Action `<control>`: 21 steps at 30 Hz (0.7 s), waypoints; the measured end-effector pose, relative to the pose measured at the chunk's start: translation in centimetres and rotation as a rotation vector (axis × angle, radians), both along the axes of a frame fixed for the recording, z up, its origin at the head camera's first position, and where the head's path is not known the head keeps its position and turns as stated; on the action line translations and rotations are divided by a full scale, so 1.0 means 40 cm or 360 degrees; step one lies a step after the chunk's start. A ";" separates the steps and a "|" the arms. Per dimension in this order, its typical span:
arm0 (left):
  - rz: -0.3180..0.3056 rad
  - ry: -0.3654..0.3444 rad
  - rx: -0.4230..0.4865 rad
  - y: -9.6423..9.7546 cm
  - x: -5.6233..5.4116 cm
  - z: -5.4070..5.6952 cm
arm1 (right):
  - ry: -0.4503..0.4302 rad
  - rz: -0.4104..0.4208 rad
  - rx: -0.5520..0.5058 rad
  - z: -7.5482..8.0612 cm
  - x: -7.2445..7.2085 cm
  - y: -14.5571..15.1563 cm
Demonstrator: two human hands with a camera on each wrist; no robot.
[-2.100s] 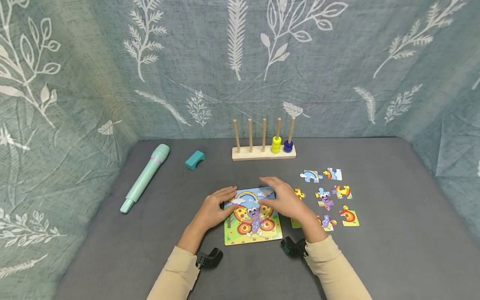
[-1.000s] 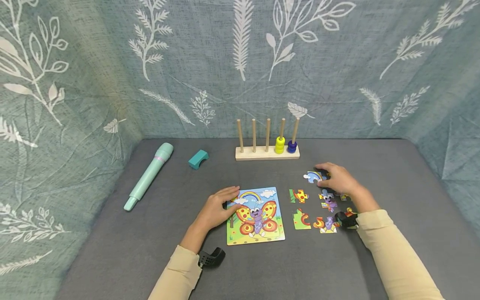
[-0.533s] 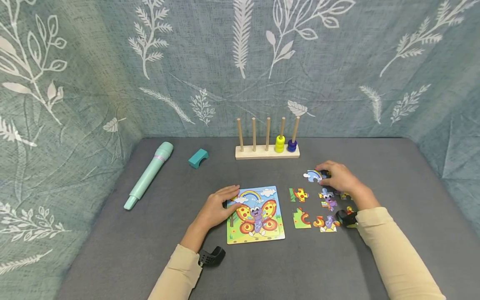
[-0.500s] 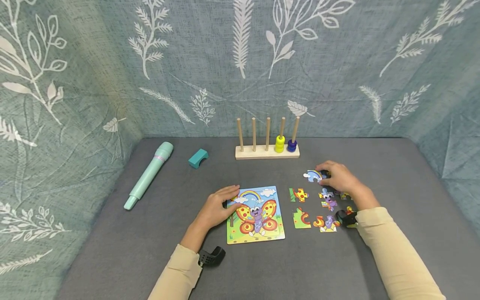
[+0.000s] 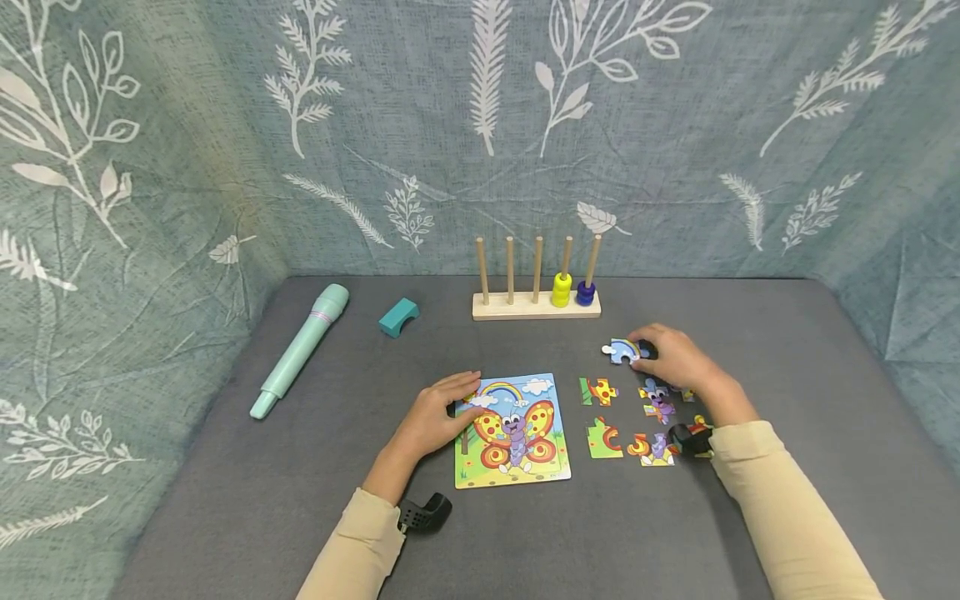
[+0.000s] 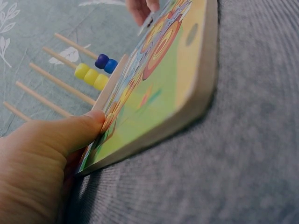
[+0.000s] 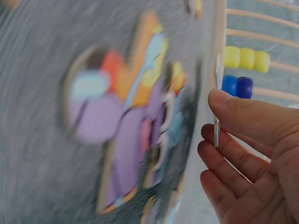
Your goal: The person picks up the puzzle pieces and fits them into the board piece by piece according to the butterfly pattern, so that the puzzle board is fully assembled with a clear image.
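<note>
Beyond and left of butterfly board (image 5: 517, 429): mint tube (image 5: 303, 348), teal arch block (image 5: 398, 317). On left edge: left hand (image 5: 431, 419), gripping. Behind: peg rack (image 5: 536, 309). Right: loose pieces (image 5: 602, 392), some blocked by black wrist camera (image 5: 687, 438); past far right corner, rainbow piece (image 5: 623, 351), pinched in right hand (image 5: 681, 358). Near right corner: tiny marks (image 5: 556, 476), illegible.

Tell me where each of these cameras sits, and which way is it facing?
Head: on the person's head, facing forward and down over the table; left hand, right hand and both sleeves show.
Left wrist: on that wrist, looking low across the puzzle board toward the peg rack; left thumb and, at the top, some right fingers show.
Right wrist: on that wrist, looking over blurred loose pieces; the right hand shows, its grip on a puzzle piece.
Both wrist views share the peg rack's yellow beads.
</note>
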State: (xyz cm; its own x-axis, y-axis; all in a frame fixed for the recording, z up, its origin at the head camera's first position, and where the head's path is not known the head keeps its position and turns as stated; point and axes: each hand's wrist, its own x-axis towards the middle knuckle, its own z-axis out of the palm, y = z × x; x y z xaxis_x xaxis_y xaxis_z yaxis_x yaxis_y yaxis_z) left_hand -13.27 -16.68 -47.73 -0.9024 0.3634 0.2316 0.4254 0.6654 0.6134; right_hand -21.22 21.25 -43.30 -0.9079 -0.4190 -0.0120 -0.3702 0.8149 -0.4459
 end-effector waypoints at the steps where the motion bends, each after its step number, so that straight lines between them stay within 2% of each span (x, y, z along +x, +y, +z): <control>1: 0.0000 0.0005 0.0001 0.000 0.000 0.000 | 0.0006 -0.0001 -0.0013 0.002 0.002 -0.002; 10: -0.0010 0.0043 0.0010 0.000 -0.002 -0.002 | 0.0009 -0.0006 -0.0180 0.033 0.040 -0.047; 21: -0.0009 0.0029 0.0010 -0.002 -0.003 0.002 | 0.0000 -0.0002 -0.0378 0.040 0.100 -0.146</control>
